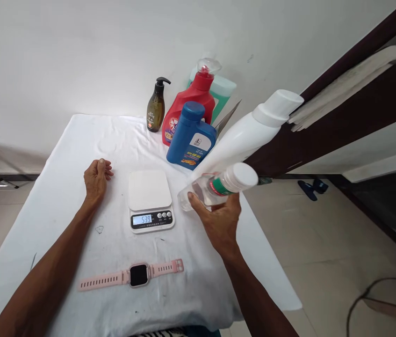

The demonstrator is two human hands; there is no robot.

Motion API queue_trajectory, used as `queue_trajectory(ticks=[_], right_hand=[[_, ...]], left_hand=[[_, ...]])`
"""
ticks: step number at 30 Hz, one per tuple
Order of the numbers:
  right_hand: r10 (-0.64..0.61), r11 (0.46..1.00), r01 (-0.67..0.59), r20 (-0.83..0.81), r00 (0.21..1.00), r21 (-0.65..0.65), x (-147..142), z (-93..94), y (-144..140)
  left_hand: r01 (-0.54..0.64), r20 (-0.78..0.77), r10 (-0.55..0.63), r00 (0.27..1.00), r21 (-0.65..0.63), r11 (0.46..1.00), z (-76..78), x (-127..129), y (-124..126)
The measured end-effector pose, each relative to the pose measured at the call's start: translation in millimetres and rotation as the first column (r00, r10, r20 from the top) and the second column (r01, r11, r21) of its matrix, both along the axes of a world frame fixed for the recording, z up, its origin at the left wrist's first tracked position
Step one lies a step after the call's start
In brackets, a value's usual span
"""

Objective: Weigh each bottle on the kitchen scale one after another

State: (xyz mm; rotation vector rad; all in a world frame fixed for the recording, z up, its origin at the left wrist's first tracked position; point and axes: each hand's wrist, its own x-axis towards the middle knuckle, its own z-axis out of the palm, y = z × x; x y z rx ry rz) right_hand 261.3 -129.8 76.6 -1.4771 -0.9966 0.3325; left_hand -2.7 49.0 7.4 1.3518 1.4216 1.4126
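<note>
My right hand (222,224) grips a clear plastic bottle (203,192) with a white cap and a green label band, tilted, just right of the kitchen scale. The white digital scale (149,189) has a bare plate, and its lit display reads 539. Left of the scale, my left hand (96,180) rests on the white cloth with its fingers loosely curled and the thumb on top; nothing shows in it. A pink-strapped smartwatch (139,275) lies stretched out in front of the scale.
At the back stand a dark pump bottle (155,107), a red detergent bottle (192,100), a blue bottle (191,138), a green container (220,100) and a tall white bottle (247,135). The white cloth (61,196) covers the table. Slippers (312,188) lie on the floor at right.
</note>
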Motion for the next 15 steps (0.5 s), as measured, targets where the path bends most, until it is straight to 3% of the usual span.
queue_trajectory(ticks=[5, 10, 15], right_hand=[[-0.152, 0.985, 0.155, 0.041, 0.988, -0.079, 26.0, -15.8, -20.4], [-0.281, 0.956, 0.286, 0.072, 0.957, -0.072, 38.4, -28.1, -10.5], [-0.322, 0.945, 0.326, 0.090, 0.942, -0.035, 40.8, -31.5, 3.9]], left_hand=[[0.003, -0.014, -0.003, 1.000, 0.002, 1.000, 3.5, 1.6, -1.6], [-0.005, -0.008, 0.005, 1.000, 0.002, 1.000, 4.6, 2.1, -2.6], [-0.009, -0.011, 0.009, 1.000, -0.005, 1.000, 4.1, 1.4, -2.7]])
